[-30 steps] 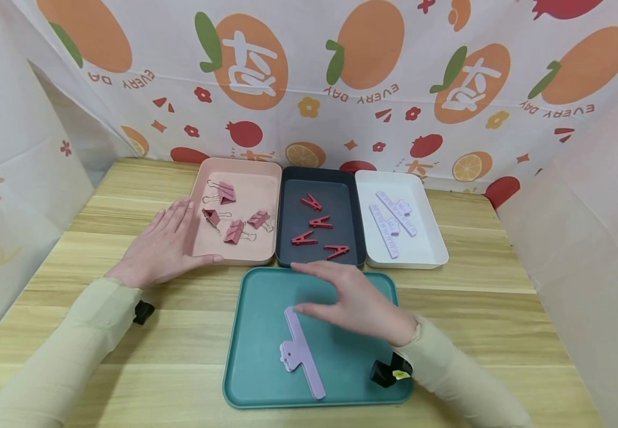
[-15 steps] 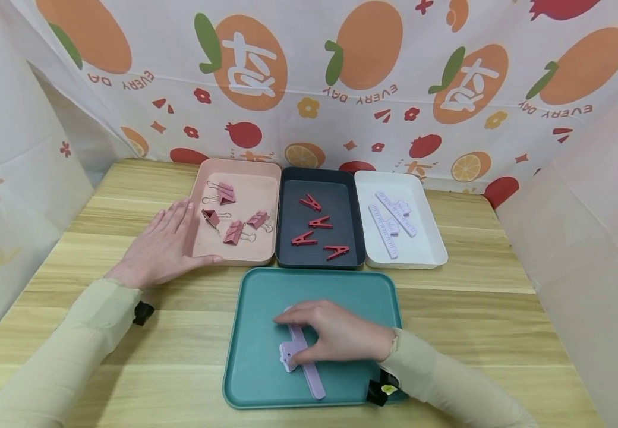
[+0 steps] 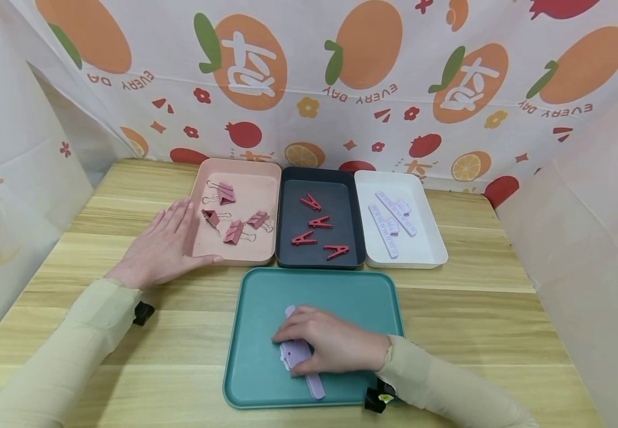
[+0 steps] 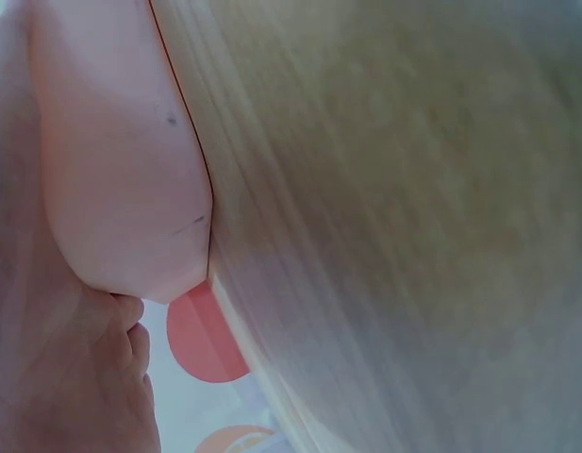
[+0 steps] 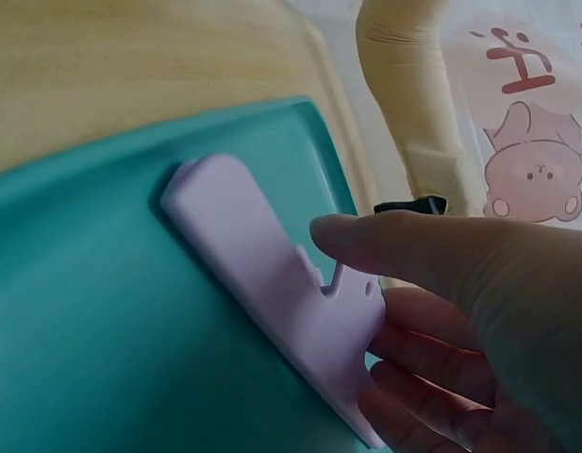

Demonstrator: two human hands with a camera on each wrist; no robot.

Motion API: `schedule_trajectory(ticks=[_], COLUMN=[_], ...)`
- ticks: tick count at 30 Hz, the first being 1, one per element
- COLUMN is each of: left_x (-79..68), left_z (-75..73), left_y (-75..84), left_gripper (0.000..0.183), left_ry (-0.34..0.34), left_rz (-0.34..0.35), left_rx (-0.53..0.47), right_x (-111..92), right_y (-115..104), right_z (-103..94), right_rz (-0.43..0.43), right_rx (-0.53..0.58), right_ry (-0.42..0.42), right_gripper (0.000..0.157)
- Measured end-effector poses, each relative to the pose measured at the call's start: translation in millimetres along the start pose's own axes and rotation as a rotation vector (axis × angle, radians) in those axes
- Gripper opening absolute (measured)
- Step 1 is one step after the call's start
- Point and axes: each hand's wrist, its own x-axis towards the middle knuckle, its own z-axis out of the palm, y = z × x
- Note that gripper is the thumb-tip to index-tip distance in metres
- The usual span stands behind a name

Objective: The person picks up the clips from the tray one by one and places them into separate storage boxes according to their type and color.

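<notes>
A long lilac bag clip [image 3: 317,385] lies slanted on the teal tray [image 3: 255,297]. My right hand [image 3: 336,342] is over its middle, thumb and fingers curled round the clip's handle tab; the right wrist view shows the lilac clip [image 5: 262,255] with my thumb [image 5: 366,241] on one side of the tab and fingers on the other. My left hand [image 3: 164,246] lies with straight fingers along the left side of the pink tray [image 3: 247,172], thumb at its front edge. In the left wrist view the hand [image 4: 55,359] rests against the pink tray's wall [image 4: 130,160].
Pink binder clips [image 3: 234,232] lie in the pink tray. The dark tray [image 3: 319,181] beside it holds several red clothespins [image 3: 319,222]. In the white tray [image 3: 429,252] are two lilac ruler clips [image 3: 384,232]. A patterned cloth [image 3: 309,53] hangs behind the wooden table [image 3: 464,333].
My right hand has come down and toward me from above the teal tray's back edge, and its fingers have closed round the lilac bag clip's tab. The left hand stays in place.
</notes>
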Motion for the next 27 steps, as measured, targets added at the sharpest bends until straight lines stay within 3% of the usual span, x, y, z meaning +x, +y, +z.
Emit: schedule_trajectory(ticks=[9, 17, 22, 27], left_x=[0.4, 0.1, -0.4, -0.6], left_z=[0.4, 1.3, 1.3, 1.2], left_y=[-0.4, 0.0, 0.2, 0.5], left_gripper=[0.127, 0.127, 0.126, 0.127], left_ry=[0.004, 0.007, -0.002, -0.023], left_rz=[0.001, -0.001, -0.007, -0.018], left_rx=[0.002, -0.008, -0.013, -0.012], right_x=[-3.4, -9.7, -16.0, -21.2], right_y=[5.3, 11.1, 16.9, 22.4], right_z=[-2.6, -6.9, -11.3, -15.4], right_rz=[0.025, 0.061, 0.079, 0.090], right_rx=[-0.035, 0.029, 0.052, 0.050], right_ry=[0.037, 0.099, 0.143, 0.134], right_gripper=[0.043, 0.036, 0.042, 0.045])
